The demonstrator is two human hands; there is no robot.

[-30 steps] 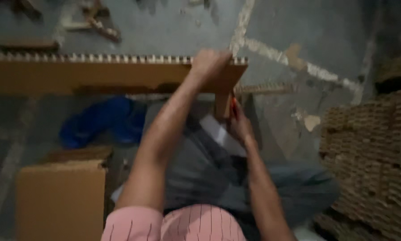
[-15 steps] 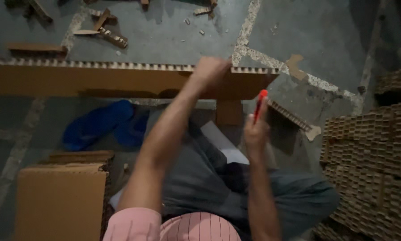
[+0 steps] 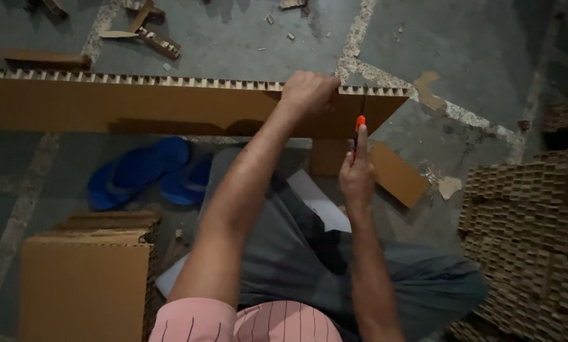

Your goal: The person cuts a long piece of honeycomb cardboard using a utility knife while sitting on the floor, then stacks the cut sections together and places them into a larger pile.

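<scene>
A long brown honeycomb cardboard strip [image 3: 138, 107] stands on edge across the view. My left hand [image 3: 308, 92] grips its top edge near the right end. My right hand [image 3: 358, 177] holds an orange utility knife [image 3: 358, 130], its tip against the strip's face just right of my left hand. A thin vertical cut line shows in the cardboard above the knife. A smaller cardboard piece [image 3: 394, 172] lies on the floor below the strip's right end.
Blue sandals [image 3: 141, 172] lie on the grey concrete floor under the strip. A stack of cardboard pieces [image 3: 84, 285] sits at lower left. Stacked honeycomb blocks [image 3: 530, 234] fill the right side. Cardboard scraps [image 3: 151, 31] lie at the top.
My right hand has come up from under the strip and now holds the orange knife upright against its face. The view has shifted slightly downward.
</scene>
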